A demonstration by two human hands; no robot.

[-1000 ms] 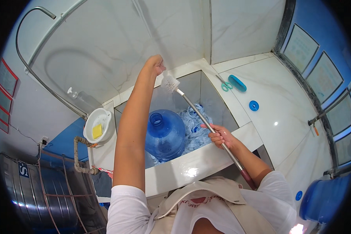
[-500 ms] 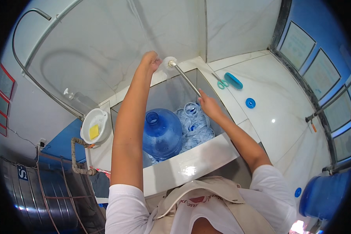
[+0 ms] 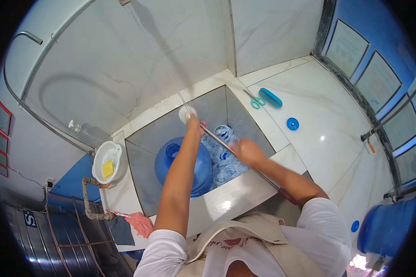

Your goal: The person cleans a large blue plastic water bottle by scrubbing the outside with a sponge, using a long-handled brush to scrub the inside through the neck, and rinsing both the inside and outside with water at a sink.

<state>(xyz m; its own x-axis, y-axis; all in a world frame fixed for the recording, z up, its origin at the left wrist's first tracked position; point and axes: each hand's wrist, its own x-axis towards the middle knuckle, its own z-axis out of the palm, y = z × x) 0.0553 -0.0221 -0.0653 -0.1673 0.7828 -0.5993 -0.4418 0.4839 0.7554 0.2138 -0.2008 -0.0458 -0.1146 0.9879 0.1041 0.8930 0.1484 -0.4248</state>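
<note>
My left hand (image 3: 196,124) closes round the metal pole (image 3: 212,135) just below its white brush head (image 3: 187,111), where a thin water stream falls from above. My right hand (image 3: 247,152), slightly blurred, grips the pole lower down; its dark red end rests by my right forearm. Beneath, in the tiled sink (image 3: 141,184), a large blue water bottle (image 3: 196,177) stands upright, partly hidden by my left forearm, beside a heap of clear and blue plastic pieces (image 3: 231,171).
A white basin (image 3: 120,161) with a yellow sponge (image 3: 107,169) sits left, above a pink cloth (image 3: 139,225). The right ledge holds scissors (image 3: 257,102), a teal brush (image 3: 270,97) and a blue cap (image 3: 292,123). Pipes line both sides; a blue bottle (image 3: 388,226) stands lower right.
The brush head has dropped from near the back wall into the water stream over the sink. My left hand has moved down onto the pole; my right hand has moved lower and nearer me.
</note>
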